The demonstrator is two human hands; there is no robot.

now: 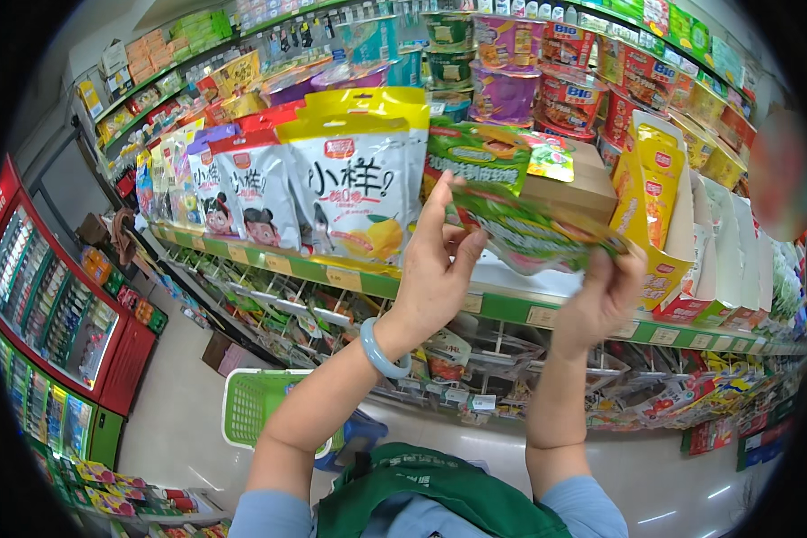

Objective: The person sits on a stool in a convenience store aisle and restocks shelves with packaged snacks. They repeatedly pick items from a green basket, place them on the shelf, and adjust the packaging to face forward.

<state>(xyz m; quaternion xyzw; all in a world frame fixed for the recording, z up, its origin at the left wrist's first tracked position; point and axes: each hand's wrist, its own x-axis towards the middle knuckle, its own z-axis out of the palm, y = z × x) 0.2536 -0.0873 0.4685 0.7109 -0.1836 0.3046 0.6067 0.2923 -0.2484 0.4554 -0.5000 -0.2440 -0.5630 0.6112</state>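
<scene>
A green snack pouch (534,228), slightly blurred, is tilted in front of the shelf. Its right end is pinched by my right hand (598,296). Against the pouch's left end are the fingers of my left hand (437,262); whether they grip it I cannot tell. Just behind stands a similar green pouch (477,155), beside a brown cardboard box (571,178) with a small green and pink packet (548,156) on top. To the left stand white and yellow candy pouches (350,195) in a row. A pale bangle (380,350) circles my left wrist.
Instant noodle tubs (504,87) are stacked behind. Yellow display boxes (652,202) stand at right, above the green shelf edge (511,306). Bagged snacks (450,356) hang below. A green and white basket (262,403) sits low, near a blue stool (356,437). Red drinks coolers (107,336) are at left.
</scene>
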